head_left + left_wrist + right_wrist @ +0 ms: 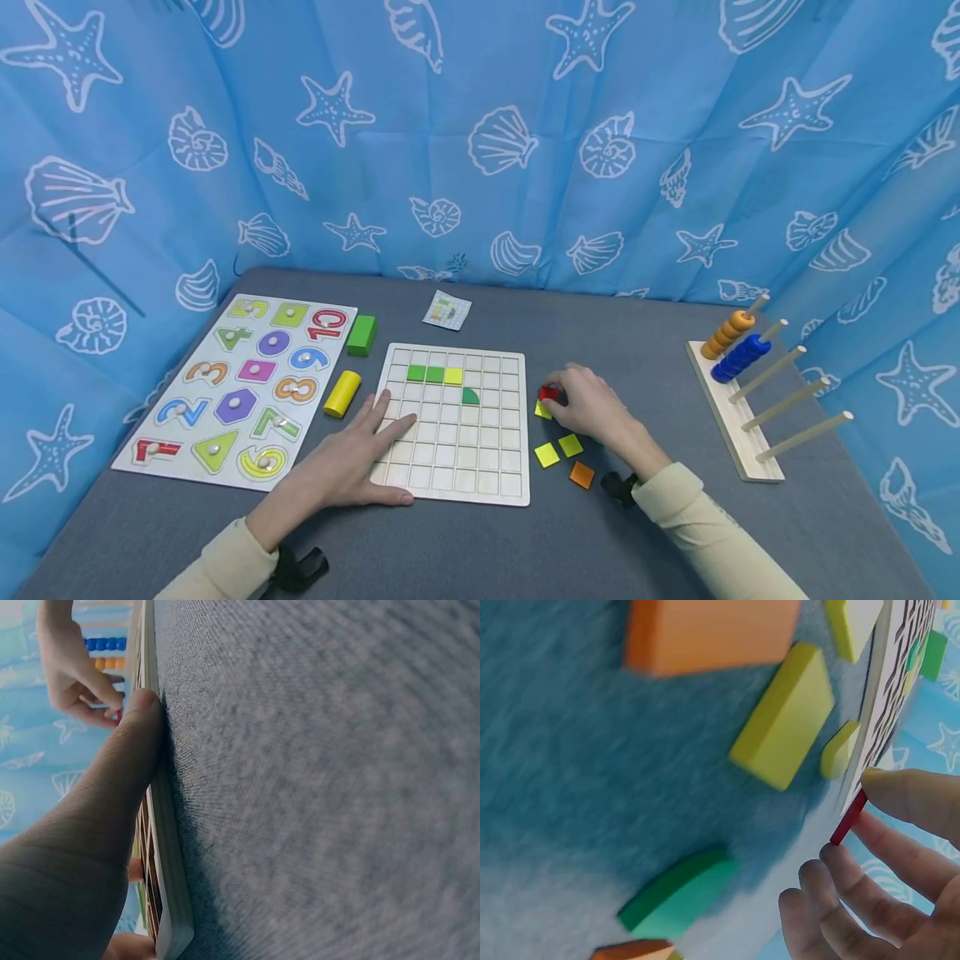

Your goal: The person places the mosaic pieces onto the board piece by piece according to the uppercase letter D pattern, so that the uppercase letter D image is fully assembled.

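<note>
Left hand (347,460): laid over the board's left near part, fingers spread, gripping nothing.
Orange tile (581,475): on the desk (465,554), right of the board; likely light and stiff, best taken by opposite edges.
Yellow tiles (547,454): two just far of the orange one; similarly thin, so a fingertip pinch at the sides should suit.
Board (487,460): a thin grid of shallow cells; probably rigid and light enough to slide if nudged, so the rim is the place to steady it.
Right hand (592,404): just beyond the board's right edge, narrow, thumb and fingertips pinching the red tile.
Red tile (548,392): right of the board, near a third yellow tile (543,411); looks hard, light and hardly fragile, but small and perhaps slippery; opposite edges give the surest hold.
</note>
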`<state>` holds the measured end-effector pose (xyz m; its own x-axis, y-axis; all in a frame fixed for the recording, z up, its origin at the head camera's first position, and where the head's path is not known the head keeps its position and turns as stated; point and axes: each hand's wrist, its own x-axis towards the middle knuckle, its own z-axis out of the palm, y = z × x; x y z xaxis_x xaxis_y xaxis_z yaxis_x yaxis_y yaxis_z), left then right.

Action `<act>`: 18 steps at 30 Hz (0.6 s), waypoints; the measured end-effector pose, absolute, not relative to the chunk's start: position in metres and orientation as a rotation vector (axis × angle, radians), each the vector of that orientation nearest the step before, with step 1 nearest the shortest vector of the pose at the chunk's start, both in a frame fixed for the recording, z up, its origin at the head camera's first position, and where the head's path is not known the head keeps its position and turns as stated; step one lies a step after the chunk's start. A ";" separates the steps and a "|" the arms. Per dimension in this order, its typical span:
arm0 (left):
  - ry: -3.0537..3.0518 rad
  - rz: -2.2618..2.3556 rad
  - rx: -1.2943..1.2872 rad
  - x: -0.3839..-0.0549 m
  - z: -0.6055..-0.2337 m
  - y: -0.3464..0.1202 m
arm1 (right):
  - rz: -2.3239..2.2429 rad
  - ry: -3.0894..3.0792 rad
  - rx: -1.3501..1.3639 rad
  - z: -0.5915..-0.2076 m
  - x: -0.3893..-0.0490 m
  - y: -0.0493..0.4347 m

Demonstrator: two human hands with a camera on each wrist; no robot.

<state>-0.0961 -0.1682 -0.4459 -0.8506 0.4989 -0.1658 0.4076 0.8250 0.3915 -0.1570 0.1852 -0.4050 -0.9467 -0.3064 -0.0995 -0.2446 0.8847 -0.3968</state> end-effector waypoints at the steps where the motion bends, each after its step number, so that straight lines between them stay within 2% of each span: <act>1: 2.748 0.503 0.696 -0.096 -0.446 -0.168 | -0.583 2.894 -0.436 -0.404 -0.156 0.183; 18: 2.751 0.504 0.689 -0.096 -0.446 -0.168 | -0.641 2.892 -0.606 -0.403 -0.145 0.144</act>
<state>-0.0965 -0.1683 -0.4457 -0.8536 0.4943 -0.1641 0.4041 0.8273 0.3903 -0.1445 0.1441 -0.4026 -0.9129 -0.4072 -0.0276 -0.3573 0.8302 -0.4279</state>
